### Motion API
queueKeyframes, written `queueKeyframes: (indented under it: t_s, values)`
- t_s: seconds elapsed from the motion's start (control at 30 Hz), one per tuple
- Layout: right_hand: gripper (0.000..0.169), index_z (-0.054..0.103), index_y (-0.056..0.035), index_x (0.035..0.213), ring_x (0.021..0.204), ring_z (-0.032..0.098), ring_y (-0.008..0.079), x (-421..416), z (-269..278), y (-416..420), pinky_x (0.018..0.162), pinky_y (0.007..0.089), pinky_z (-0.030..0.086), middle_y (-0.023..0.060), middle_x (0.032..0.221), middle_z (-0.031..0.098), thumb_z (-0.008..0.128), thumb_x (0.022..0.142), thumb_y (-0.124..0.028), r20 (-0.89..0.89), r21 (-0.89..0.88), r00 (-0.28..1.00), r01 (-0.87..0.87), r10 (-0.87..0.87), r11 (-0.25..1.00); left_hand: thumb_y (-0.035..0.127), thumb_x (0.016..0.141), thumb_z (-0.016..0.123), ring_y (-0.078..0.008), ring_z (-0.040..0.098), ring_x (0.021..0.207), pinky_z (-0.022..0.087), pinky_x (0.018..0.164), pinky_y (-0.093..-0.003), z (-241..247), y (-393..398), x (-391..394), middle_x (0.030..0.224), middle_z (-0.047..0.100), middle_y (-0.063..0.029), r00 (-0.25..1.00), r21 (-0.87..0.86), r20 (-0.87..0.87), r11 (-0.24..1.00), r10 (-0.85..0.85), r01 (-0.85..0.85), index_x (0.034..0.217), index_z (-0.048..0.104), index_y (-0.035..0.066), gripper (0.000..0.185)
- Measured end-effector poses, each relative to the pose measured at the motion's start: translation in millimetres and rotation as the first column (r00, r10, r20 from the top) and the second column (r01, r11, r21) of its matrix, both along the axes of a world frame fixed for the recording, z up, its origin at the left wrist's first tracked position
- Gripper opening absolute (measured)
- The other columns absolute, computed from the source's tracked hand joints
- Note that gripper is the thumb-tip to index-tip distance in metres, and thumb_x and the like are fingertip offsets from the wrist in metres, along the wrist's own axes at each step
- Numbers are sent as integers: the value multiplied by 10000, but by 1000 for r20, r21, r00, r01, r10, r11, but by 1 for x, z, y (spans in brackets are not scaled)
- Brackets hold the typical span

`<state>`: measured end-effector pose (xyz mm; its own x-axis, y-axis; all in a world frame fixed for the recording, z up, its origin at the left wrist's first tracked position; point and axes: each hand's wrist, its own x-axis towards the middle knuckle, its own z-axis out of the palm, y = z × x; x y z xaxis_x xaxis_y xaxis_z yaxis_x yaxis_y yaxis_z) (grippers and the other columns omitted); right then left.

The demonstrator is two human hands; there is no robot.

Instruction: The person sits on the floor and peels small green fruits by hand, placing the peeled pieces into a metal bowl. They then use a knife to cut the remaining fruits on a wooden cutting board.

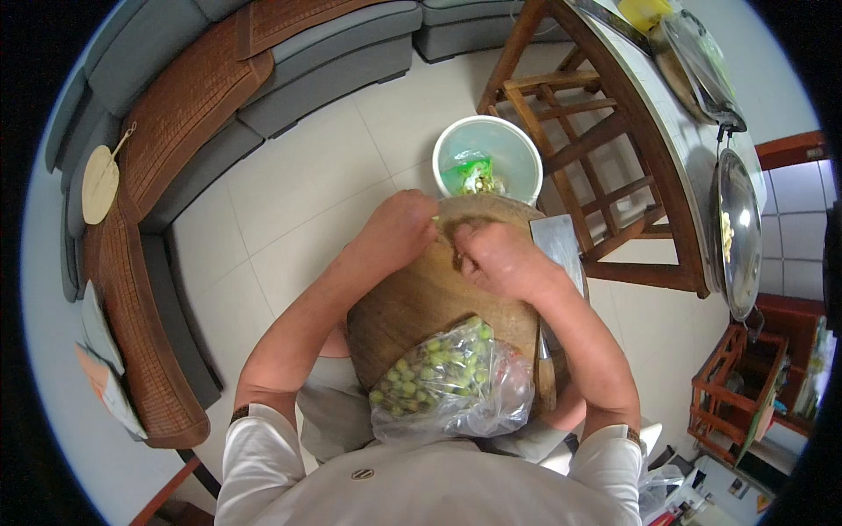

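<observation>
A round wooden chopping board (441,292) lies before me. My left hand (411,220) is above its far left edge, fingers curled, with a small greenish bit showing at the fingertips. My right hand (496,256) is over the far right part of the board, fingers bent inwards; whether it holds anything is hidden. A clear plastic bag of small round green fruits (431,378) rests on the near part of the board. At the right edge lies a cleaver, its broad metal blade (559,240) partly beneath my right forearm and its wooden handle (546,384) pointing towards me.
Just beyond the board stands a white plastic bucket (526,158) with green packaging and scraps inside. To the right are a wooden-framed table (631,131), a wooden chair (559,125) and a metal pan (743,230) with pale pieces. A grey sofa (342,59) curves along the left and far side.
</observation>
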<state>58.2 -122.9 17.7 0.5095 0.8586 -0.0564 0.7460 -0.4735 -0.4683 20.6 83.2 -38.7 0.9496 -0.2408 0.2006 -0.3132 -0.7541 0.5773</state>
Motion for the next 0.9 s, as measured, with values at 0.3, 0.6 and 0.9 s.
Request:
queueKeyframes:
  t_s: [0.3,0.6,0.9]
  values:
    - [106,610,16,833,654,582,255,86,6,-20,643,367,488,199,765,629,619,806,-86,-133,249,914,406,-385,879,58,733,651,-242,653,595,526,590,-354,17,-32,58,666,647,-147,999,-278,-5,960,44,-44,767,639,-8,75]
    - [144,713,-24,847,785,693,345,145,-43,-29,725,413,541,187,816,701,716,801,-161,-142,258,801,598,-582,759,31,797,704,-144,675,549,545,518,-297,-13,-57,145,656,679,-104,974,-321,-194,931,113,-172,792,662,-36,79]
    - [154,756,-37,940,843,700,377,159,-65,-36,784,431,553,223,893,705,690,836,-131,-102,226,748,659,-656,717,95,845,764,-135,688,573,544,498,-264,-26,-63,159,673,681,-82,952,-484,-270,834,145,-265,853,669,-36,162]
